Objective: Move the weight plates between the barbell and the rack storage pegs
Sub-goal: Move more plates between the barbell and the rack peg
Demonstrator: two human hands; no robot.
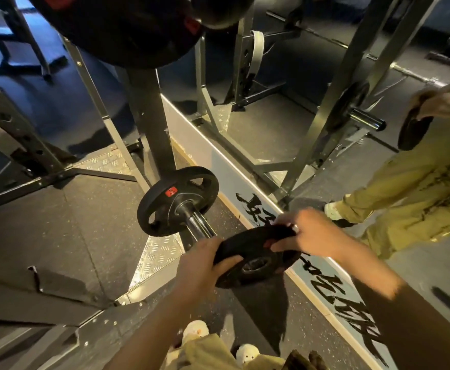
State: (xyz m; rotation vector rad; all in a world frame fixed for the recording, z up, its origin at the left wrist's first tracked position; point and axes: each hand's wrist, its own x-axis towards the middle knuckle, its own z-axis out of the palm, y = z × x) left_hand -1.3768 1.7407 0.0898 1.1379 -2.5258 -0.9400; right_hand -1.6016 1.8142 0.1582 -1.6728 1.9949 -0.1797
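A dim gym with dark rubber floor (79,222) and a wall mirror (285,145) surrounded the steel rack (149,124). Both hands curled round a small weight plate (255,252), left hand (205,265) at its near rim, right hand (306,236) at the far edge, just off the peg's end. One plate (175,201) sat on that peg (199,222); the move looked midway.

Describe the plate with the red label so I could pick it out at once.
Start at the dark upright post of the rack in the middle of the view. Just below it, a steel bar points toward the hands, and the weight plate sits on it. Unlike the plate in the hands, it stands on edge and shows a red label.
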